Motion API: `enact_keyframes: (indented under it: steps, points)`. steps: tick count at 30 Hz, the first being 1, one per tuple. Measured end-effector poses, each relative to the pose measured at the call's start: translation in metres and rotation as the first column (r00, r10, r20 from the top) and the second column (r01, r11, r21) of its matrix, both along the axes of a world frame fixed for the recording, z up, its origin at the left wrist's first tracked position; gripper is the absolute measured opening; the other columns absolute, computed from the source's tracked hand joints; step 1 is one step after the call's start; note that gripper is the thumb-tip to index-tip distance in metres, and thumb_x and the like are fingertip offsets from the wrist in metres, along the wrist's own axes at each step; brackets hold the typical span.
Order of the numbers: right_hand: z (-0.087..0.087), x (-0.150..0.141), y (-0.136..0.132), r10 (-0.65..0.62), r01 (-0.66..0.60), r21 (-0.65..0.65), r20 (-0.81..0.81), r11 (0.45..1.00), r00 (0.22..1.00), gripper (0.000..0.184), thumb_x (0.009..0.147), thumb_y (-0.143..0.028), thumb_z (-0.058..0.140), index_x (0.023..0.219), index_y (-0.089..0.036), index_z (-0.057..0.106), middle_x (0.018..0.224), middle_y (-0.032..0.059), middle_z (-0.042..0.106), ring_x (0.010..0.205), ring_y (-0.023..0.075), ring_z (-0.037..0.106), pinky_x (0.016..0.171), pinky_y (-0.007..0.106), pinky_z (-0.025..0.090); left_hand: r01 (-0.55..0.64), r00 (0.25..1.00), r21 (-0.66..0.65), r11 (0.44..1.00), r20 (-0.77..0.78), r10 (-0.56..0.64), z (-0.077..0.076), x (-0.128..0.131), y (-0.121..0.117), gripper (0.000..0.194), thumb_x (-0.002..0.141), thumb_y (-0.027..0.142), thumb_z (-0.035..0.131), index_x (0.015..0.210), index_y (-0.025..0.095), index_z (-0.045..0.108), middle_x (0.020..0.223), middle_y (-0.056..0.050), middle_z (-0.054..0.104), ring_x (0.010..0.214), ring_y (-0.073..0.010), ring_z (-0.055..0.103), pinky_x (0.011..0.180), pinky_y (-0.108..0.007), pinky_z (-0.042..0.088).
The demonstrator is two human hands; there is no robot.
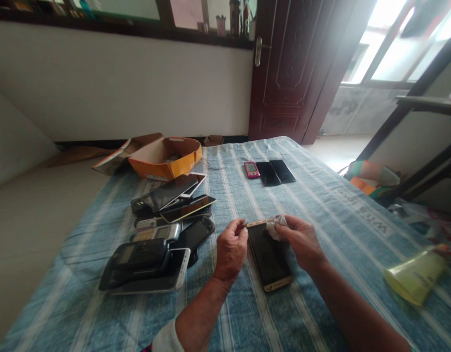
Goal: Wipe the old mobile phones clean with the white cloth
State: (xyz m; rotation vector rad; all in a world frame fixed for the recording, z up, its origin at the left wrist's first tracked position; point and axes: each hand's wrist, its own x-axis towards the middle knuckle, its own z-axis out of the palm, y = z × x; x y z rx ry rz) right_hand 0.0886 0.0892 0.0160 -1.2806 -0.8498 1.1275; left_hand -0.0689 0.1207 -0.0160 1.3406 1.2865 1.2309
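Note:
A gold-edged smartphone (271,256) with a dark screen lies between my hands on the striped blue cloth (232,322). My left hand (230,247) is closed, its thumb and fingertips pinching the phone's far left corner. My right hand (302,239) is closed on a crumpled white tissue (277,227), which presses against the far right part of the phone. To the left is a heap of old phones, among them a white-edged phone (183,269), a black handset (139,256) and a silver keypad phone (157,233).
An orange box (166,171) with its lid open stands at the far left. Farther back lie a small red phone (251,169) and two dark phones (282,171) side by side. A yellow translucent cup-like container (416,276) is at the right edge.

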Motion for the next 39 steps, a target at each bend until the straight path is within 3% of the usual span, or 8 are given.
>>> enact_keyframes:
  steps: [3, 7, 13, 20, 28, 31, 34, 39]
  points:
    - [0.001, 0.0, 0.0, -0.031, 0.031, -0.008, -0.082, 0.999, 0.996, 0.03, 0.06, -0.037, 0.079, 0.078, -0.015, 0.071, 0.073, 0.0037, 0.068, 0.067, 0.0153, 0.059, 0.063, 0.027, 0.046, 0.016, 0.957, -0.143, 0.99, 0.289, 0.026, 0.005, 0.001, 0.0, 0.027, 0.069, 0.021, 0.062, 0.095, 0.015, 0.065, 0.094, -0.007, 0.07, 0.088, -0.0206, 0.066, 0.067, -0.027, 0.054]
    - [0.002, 0.001, 0.0, -0.062, 0.059, -0.022, -0.151, 0.998, 0.987, 0.031, 0.058, -0.037, 0.08, 0.078, -0.015, 0.072, 0.072, 0.0037, 0.069, 0.065, 0.0151, 0.059, 0.062, 0.027, 0.047, 0.031, 0.891, -0.217, 0.976, 0.448, 0.071, 0.013, 0.002, -0.002, 0.029, 0.065, 0.02, 0.068, 0.093, 0.014, 0.065, 0.09, -0.005, 0.07, 0.079, -0.0166, 0.065, 0.059, -0.023, 0.052]
    - [0.0, -0.001, -0.001, -0.014, 0.014, -0.001, -0.213, 1.0, 0.977, 0.031, 0.061, -0.037, 0.079, 0.081, -0.015, 0.072, 0.072, 0.0032, 0.069, 0.066, 0.0149, 0.061, 0.063, 0.026, 0.048, 0.126, 0.853, -0.263, 0.957, 0.521, 0.031, 0.018, 0.001, -0.001, 0.027, 0.063, 0.025, 0.075, 0.085, 0.013, 0.067, 0.07, -0.002, 0.069, 0.061, -0.0134, 0.064, 0.058, -0.022, 0.051]
    - [-0.007, -0.004, 0.001, -0.008, 0.016, 0.038, -0.202, 0.999, 0.979, 0.032, 0.061, -0.038, 0.08, 0.084, -0.016, 0.073, 0.076, 0.0033, 0.07, 0.069, 0.0147, 0.061, 0.066, 0.026, 0.048, 0.22, 0.847, -0.284, 0.933, 0.531, -0.037, 0.016, -0.003, 0.002, 0.028, 0.064, 0.028, 0.076, 0.086, 0.012, 0.068, 0.069, -0.003, 0.071, 0.061, -0.0135, 0.064, 0.058, -0.022, 0.051]
    - [-0.005, -0.013, 0.015, 0.006, 0.006, 0.062, -0.195, 0.998, 0.981, 0.034, 0.062, -0.04, 0.078, 0.084, -0.016, 0.072, 0.077, 0.004, 0.07, 0.067, 0.0154, 0.061, 0.064, 0.028, 0.049, 0.199, 0.769, -0.31, 0.93, 0.638, 0.048, 0.023, -0.009, 0.007, 0.025, 0.061, 0.018, 0.076, 0.083, 0.012, 0.066, 0.07, -0.004, 0.071, 0.059, -0.0116, 0.065, 0.056, -0.02, 0.051]
    - [-0.001, -0.02, 0.025, 0.01, 0.005, 0.134, -0.112, 0.991, 0.994, 0.03, 0.066, -0.039, 0.075, 0.084, -0.015, 0.071, 0.077, 0.0044, 0.069, 0.068, 0.016, 0.061, 0.066, 0.03, 0.05, 0.159, 0.719, -0.318, 0.935, 0.687, 0.111, 0.025, -0.014, 0.011, 0.02, 0.064, 0.015, 0.073, 0.083, 0.012, 0.066, 0.069, -0.003, 0.071, 0.057, -0.0107, 0.065, 0.054, -0.019, 0.05]
    - [-0.002, -0.025, 0.033, -0.019, -0.008, 0.246, 0.107, 0.969, 0.994, 0.023, 0.073, -0.036, 0.069, 0.086, -0.017, 0.071, 0.084, 0.0051, 0.071, 0.075, 0.018, 0.064, 0.072, 0.032, 0.051, 0.148, 0.684, -0.311, 0.939, 0.718, 0.13, 0.024, -0.017, 0.014, 0.018, 0.067, 0.015, 0.071, 0.084, 0.012, 0.066, 0.07, -0.003, 0.071, 0.059, -0.0111, 0.065, 0.055, -0.019, 0.05]
    - [-0.002, -0.029, 0.035, -0.219, -0.07, 0.472, 0.529, 0.879, 0.82, 0.014, 0.083, -0.027, 0.057, 0.088, -0.02, 0.068, 0.089, 0.0058, 0.07, 0.081, 0.0177, 0.065, 0.076, 0.031, 0.052, 0.191, 0.66, -0.279, 0.941, 0.746, 0.087, 0.019, -0.017, 0.014, 0.019, 0.068, 0.017, 0.072, 0.086, 0.012, 0.068, 0.077, -0.004, 0.073, 0.067, -0.0124, 0.068, 0.061, -0.02, 0.051]
